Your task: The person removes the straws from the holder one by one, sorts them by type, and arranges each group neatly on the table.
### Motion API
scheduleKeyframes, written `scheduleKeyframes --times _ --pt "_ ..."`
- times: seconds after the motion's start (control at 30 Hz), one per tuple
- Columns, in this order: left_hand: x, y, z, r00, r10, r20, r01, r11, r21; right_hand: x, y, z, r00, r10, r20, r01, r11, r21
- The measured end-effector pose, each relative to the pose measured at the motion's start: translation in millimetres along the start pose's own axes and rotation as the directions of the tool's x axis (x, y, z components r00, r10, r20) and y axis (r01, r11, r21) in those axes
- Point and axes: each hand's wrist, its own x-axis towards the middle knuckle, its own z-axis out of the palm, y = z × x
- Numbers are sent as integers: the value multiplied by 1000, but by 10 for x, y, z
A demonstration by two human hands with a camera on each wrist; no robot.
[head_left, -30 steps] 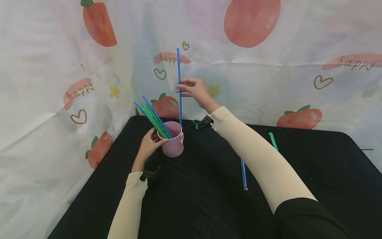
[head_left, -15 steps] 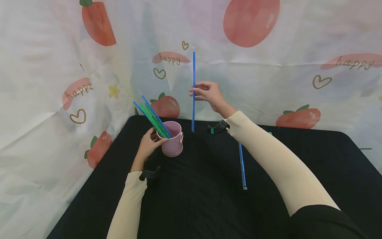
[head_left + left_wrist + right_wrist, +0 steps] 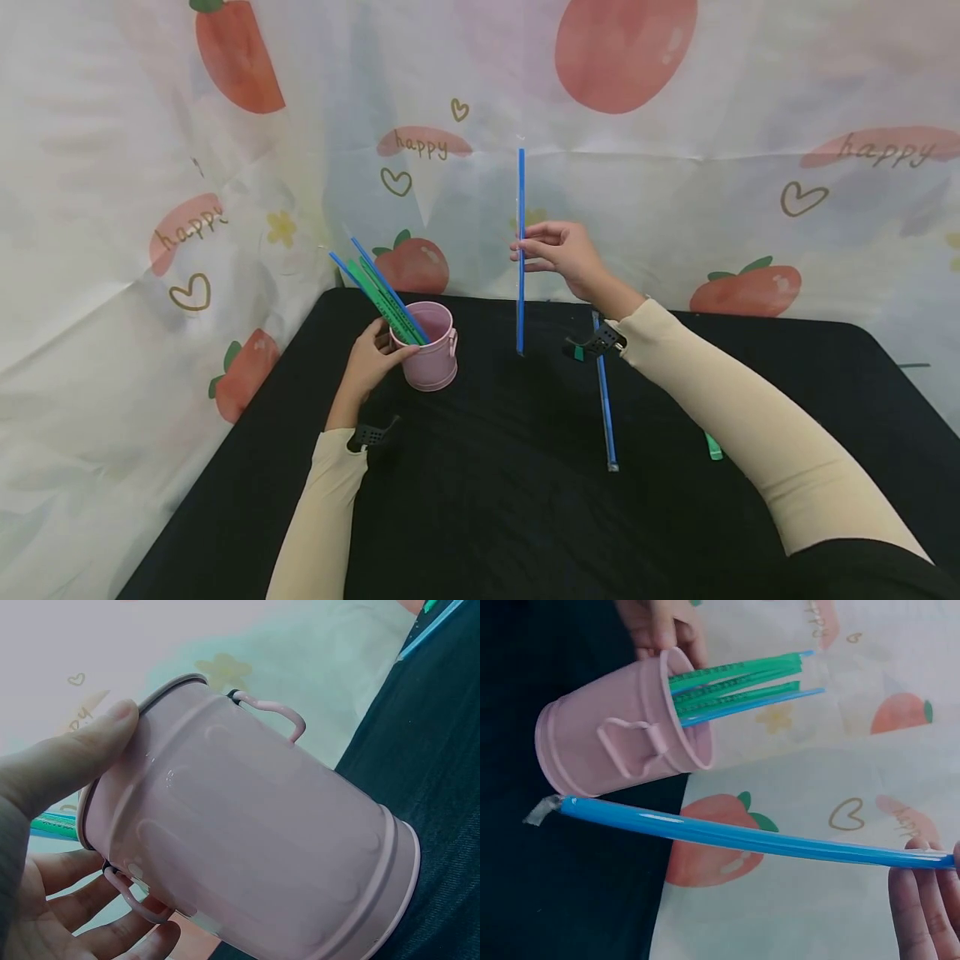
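My left hand grips a small pink metal bucket at its rim, thumb on the outside and fingers by one of its side handles. Green printed paper-wrapped straws and blue straws lean out of it towards the left. Between thumb and fingers, my right hand pinches a blue straw in clear wrapping. That straw stands upright in the air to the right of the bucket, apart from it in the head view. A clear wrapper end sticks out past its lower tip.
Another blue straw lies on the black-covered table, below my right wrist. Partly hidden under the right forearm is a green strip. A fruit-patterned cloth hangs behind and along the left side.
My right hand has moved right and slightly down with the blue straw, away from the bucket. The green strip's near end now shows below the forearm. My left hand stays on the bucket.
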Motion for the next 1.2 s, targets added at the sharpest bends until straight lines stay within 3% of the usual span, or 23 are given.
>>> scheduleKeyframes --times 0.33,0.77,1.0,1.2 --pt "156 -307 -10 1000 23 -10 -23 999 -23 -312 110 -237 997 15 80 -12 999 -40" --pt "152 -310 -13 999 37 -27 -38 999 -9 -612 409 -475 990 116 81 -108 989 -105" --pt "153 -324 0 999 38 -24 -39 999 -15 -750 581 -582 978 207 38 -199 967 -159" --pt "145 -330 5 999 39 -22 -39 999 -6 -831 711 -621 970 242 25 -232 952 -200"
